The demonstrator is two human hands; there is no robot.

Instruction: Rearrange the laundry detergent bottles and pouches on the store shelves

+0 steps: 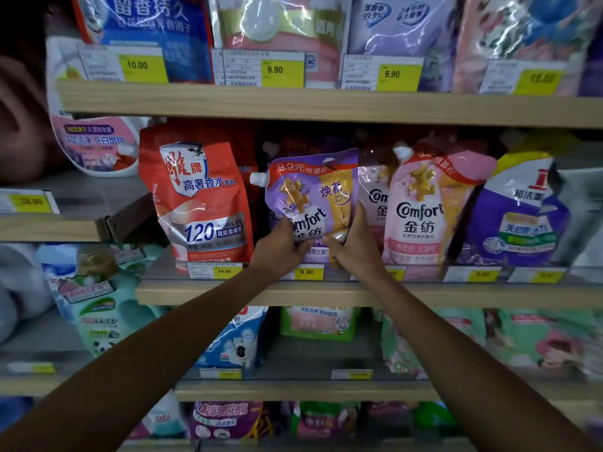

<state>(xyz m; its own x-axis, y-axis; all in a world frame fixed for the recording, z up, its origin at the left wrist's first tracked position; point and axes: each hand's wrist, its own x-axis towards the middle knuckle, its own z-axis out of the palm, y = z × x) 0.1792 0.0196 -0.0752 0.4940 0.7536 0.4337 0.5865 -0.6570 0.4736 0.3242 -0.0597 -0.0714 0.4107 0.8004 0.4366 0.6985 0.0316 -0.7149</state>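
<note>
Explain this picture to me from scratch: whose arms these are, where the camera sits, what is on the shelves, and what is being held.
There is no machine here. The two bare arms belong to a person, and the single picture comes from a wide-angle camera worn on that person's head, looking forward and down at store shelves. The left hand and the right hand both grip the lower part of a purple Comfort pouch, which is tilted with its white spout pointing left. On the middle shelf, a red pouch stands to its left and a pink Comfort pouch to its right. Yellow price tags line the shelf edges.
</note>
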